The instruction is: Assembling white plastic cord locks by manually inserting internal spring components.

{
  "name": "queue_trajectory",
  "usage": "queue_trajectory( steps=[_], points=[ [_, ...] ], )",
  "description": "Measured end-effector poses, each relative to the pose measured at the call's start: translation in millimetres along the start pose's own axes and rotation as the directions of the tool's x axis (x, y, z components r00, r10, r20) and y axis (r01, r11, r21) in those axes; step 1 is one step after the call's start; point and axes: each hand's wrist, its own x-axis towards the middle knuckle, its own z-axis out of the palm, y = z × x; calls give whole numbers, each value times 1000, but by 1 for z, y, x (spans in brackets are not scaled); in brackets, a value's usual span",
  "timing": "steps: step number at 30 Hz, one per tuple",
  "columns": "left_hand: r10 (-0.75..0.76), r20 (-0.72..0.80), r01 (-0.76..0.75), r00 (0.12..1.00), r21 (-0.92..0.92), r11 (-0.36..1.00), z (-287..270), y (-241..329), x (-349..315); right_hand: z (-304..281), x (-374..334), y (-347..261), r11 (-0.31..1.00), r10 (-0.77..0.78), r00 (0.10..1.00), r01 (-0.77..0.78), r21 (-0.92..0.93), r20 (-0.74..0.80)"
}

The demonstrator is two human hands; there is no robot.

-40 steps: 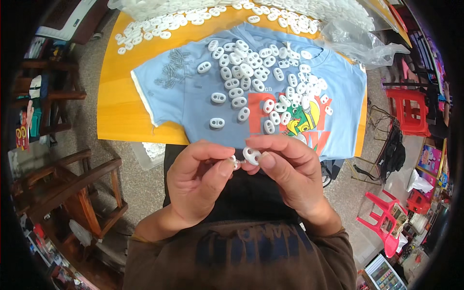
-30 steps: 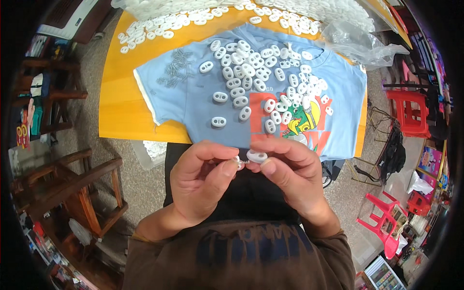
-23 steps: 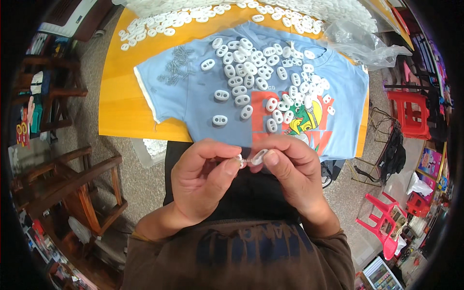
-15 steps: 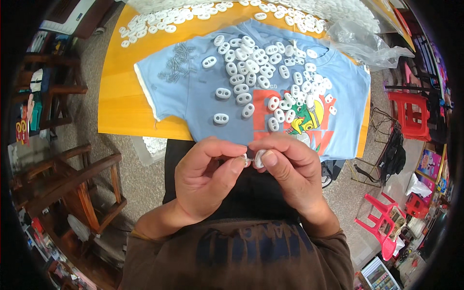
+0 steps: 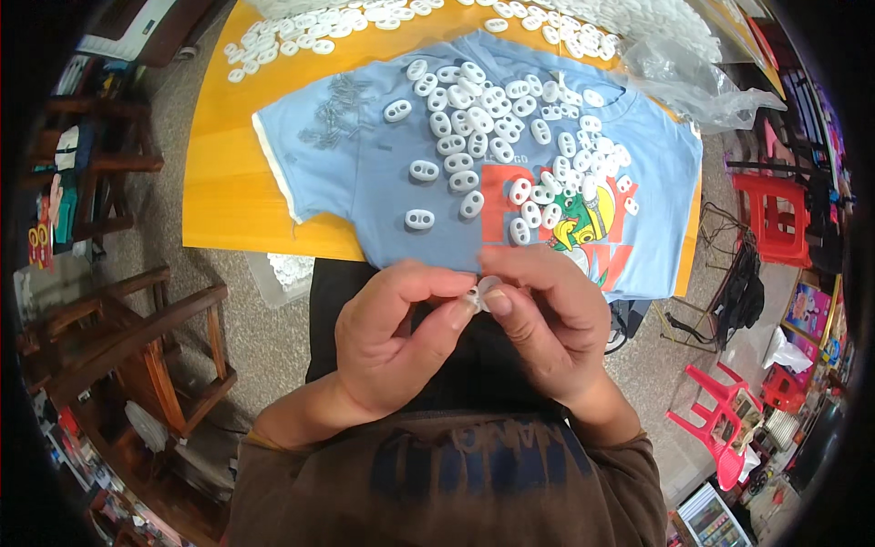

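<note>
My left hand (image 5: pixel 398 339) and my right hand (image 5: pixel 545 319) meet over my lap, fingertips pinched together on one small white oval plastic piece (image 5: pixel 484 292). Most of that piece is hidden by my fingers. Ahead lies a light blue T-shirt (image 5: pixel 365 173) with a red and yellow print, spread over an orange table (image 5: pixel 223 196). Several white oval two-hole pieces (image 5: pixel 474 137) are scattered on the shirt. A heap of tiny clear parts (image 5: pixel 333 109) lies near its left sleeve.
More white pieces (image 5: pixel 301 41) lie along the table's far edge, beside a crumpled clear plastic bag (image 5: pixel 693 77). A wooden chair (image 5: pixel 137 337) stands at my left. Red plastic stools (image 5: pixel 775 214) and a pink one (image 5: pixel 725 428) stand at the right.
Both hands have drawn slightly lower and closer together. The white piece, plainly visible between the fingertips earlier, is now mostly covered by my fingers.
</note>
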Motion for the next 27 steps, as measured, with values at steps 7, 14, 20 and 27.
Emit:
queue_trajectory(
  steps=[7, 14, 20, 27],
  points=[
    [-14, 101, 21, 995, -66, 998, -4, -3, 2, 1, 0, 5, 989, -13, 999, 20, 144, -51],
    [-24, 135, 43, 991, -140, 989, -6, -4, 3, 3, 1, 4, 994, -32, 998, 38, 106, -58],
    [-30, 163, 70, 986, -247, 967, -5, -5, 1, -2, 2, 5, 993, -86, 996, 85, 83, 11],
    [-50, 194, 113, 980, -327, 938, -5, -8, -2, -3, 0, 8, 989, -145, 989, 144, 38, 27]
  ],
)
